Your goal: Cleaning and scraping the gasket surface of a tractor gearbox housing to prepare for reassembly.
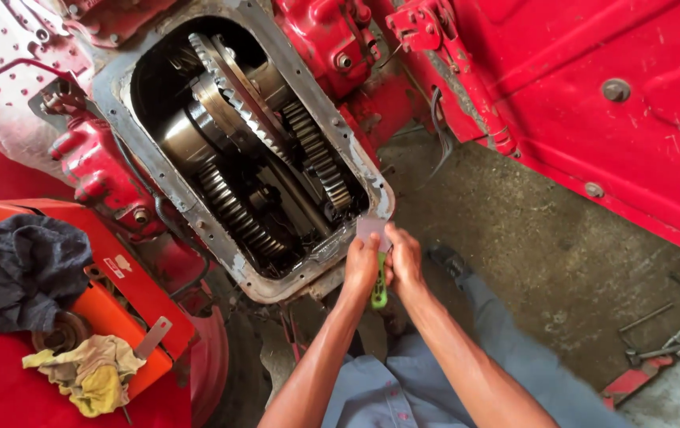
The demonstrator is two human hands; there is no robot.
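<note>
1. Your left hand (pixel 362 265) and right hand (pixel 405 261) are both clenched on the green-handled scraper (pixel 379 287).
2. Its blade sits just ahead of your grip, pressed to the gearbox housing rim (pixel 371 186) for leverage.

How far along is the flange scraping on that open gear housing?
Done: the cover is off and the gears are exposed; the far and left flange looks mostly bare grey metal. In hand: both hands, left hand and right hand, press a green-handled scraper at the near right corner. Left: pale residue along the right edge and near corner.
</note>
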